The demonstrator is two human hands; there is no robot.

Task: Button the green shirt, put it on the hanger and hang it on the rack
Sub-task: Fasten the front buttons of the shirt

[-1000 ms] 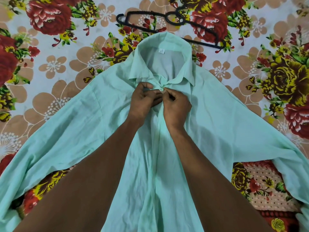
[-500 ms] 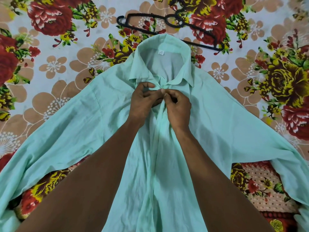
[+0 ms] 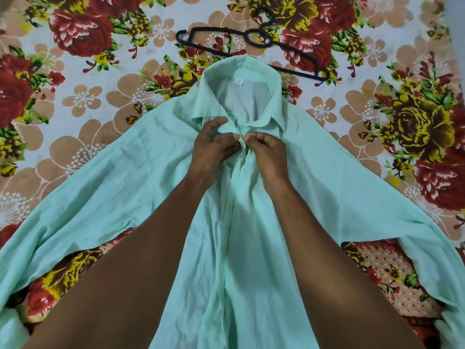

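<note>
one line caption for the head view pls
Both hands, left and right, pinch the green shirt placket below its collar; black hanger lies beyond.

no text can be read. a small white label (image 3: 239, 82) is sewn inside the back of the collar of the green shirt (image 3: 314, 187), in the upper middle of the frame; its tiny dark marks are too small to make out.

Soft even light, blurred corners
</note>
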